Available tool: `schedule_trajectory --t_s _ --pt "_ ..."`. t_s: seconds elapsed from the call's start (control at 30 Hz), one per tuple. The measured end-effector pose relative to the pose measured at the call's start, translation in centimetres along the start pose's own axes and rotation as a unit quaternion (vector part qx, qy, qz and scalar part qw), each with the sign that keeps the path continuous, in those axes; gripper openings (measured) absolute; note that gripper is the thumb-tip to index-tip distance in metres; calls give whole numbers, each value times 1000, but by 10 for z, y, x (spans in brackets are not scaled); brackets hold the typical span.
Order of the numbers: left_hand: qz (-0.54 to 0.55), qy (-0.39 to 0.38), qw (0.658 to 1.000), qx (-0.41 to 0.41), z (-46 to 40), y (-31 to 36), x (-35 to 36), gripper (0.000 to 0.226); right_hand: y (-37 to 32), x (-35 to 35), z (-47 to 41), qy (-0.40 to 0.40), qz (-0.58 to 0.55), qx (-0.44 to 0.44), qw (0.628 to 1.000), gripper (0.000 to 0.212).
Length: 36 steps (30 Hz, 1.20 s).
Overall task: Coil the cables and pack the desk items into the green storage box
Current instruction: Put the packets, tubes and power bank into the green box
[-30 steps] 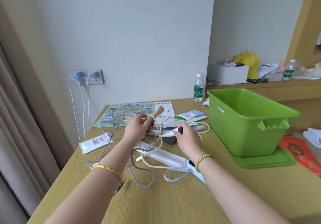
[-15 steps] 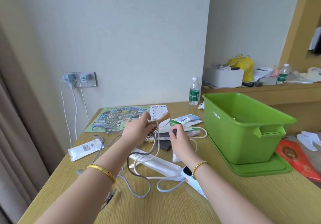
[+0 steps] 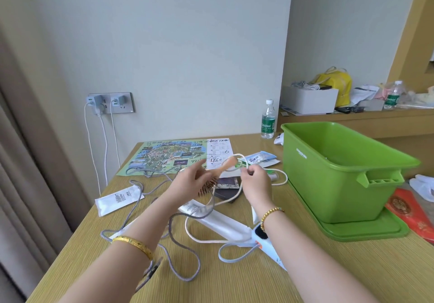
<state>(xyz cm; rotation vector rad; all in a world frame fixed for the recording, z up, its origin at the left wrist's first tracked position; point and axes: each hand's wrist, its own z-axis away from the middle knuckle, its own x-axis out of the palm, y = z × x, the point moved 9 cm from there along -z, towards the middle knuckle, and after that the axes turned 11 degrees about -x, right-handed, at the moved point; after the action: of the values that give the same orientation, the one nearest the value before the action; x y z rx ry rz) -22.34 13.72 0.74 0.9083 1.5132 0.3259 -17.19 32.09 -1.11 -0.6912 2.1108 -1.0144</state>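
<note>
My left hand (image 3: 187, 182) holds a wooden hairbrush (image 3: 223, 168) above the desk, bristles down and handle pointing up and right. My right hand (image 3: 256, 180) pinches a white cable (image 3: 283, 177) just past the handle's tip. The cable loops around the handle and trails down onto the desk. A grey braided cable (image 3: 185, 267) lies in loose tangles under my left forearm. The green storage box (image 3: 317, 185) stands open to the right on its green lid (image 3: 366, 231). Its inside is mostly hidden.
A park map (image 3: 164, 157), a white sachet (image 3: 117, 199), a long white packet (image 3: 218, 218), a dark box (image 3: 226, 191) and blue packets (image 3: 260, 158) lie on the desk. A water bottle (image 3: 267, 121) stands behind. A red envelope (image 3: 411, 213) lies right of the box. Chargers fill the wall socket (image 3: 110, 102).
My right hand has risen from the desk items to the brush handle's tip and now pinches the white cable. The left hand has lifted the brush slightly.
</note>
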Motion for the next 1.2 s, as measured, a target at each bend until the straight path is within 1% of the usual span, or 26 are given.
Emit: schedule_trajectory --t_s 0.07,0.1,0.17,0.23,0.27,0.37,0.43,0.5,0.57,0.6,0.63,0.7,0.73,0.8,0.83,0.9,0.93,0.97,1.0,1.03,1.07,1.1,1.13,1.2 --pt "143 16 988 -45 -1 -11 -11 47 8 -4 -3 -16 -5 9 1000 24" --pt "183 33 981 -61 -1 -14 -17 43 10 -3 -3 -33 -9 13 999 18" --pt "209 67 973 -76 -4 -15 -27 38 13 4 -2 -73 -28 23 997 12" --pt "214 87 969 -86 -8 -8 -32 39 10 10 0 -108 -45 35 993 9" --pt "194 97 973 -80 -9 -2 -34 39 8 12 0 -120 -49 37 991 12" --pt "54 122 991 -14 -12 30 -34 38 -7 12 -1 -132 -74 12 988 20" --pt "19 129 991 34 -11 48 -33 38 -17 7 -3 -130 -97 -9 987 25" --pt "-14 118 990 82 -8 62 -29 38 -27 -2 -4 -106 -135 -19 985 30" --pt "-58 80 987 127 -5 70 -18 40 -32 -14 -7 -69 -181 -23 981 34" --pt "-68 61 986 137 -3 71 -12 40 -33 -17 -9 -63 -190 -29 979 33" --pt "-68 48 986 142 -1 70 -7 41 -35 -19 -10 -68 -184 -42 980 25" --pt "-62 41 987 143 2 68 -3 42 -40 -22 -8 -83 -159 -68 981 2" --pt "-70 45 987 139 3 67 -1 42 -42 -22 -6 -84 -148 -83 982 5" --pt "-100 72 985 118 4 64 1 43 -46 -26 -1 -60 -119 -114 984 8" --pt "-103 103 984 101 5 64 -1 39 -48 -29 1 -37 -109 -126 985 8" --pt "-60 170 983 46 9 61 -10 23 -50 -36 4 18 -128 -129 983 10" --pt "-31 172 985 7 10 59 -10 22 -49 -38 4 36 -155 -119 980 10" --pt "0 140 989 -42 8 56 -6 30 -49 -39 3 43 -187 -105 976 10" --pt "42 85 991 -94 7 52 3 40 -48 -39 1 40 -218 -87 971 11" --pt "100 26 984 -143 6 49 14 46 -48 -38 0 33 -249 -67 966 13" --pt "162 -19 969 -183 7 47 23 51 -47 -36 -1 26 -274 -47 960 14" --pt "214 -44 953 -211 8 44 29 53 -45 -34 0 17 -295 -28 955 13" --pt "258 -52 938 -226 8 43 33 52 -44 -32 1 5 -310 -13 951 13" --pt "343 -51 909 -231 8 45 36 46 -44 -28 3 -24 -323 -2 946 13"
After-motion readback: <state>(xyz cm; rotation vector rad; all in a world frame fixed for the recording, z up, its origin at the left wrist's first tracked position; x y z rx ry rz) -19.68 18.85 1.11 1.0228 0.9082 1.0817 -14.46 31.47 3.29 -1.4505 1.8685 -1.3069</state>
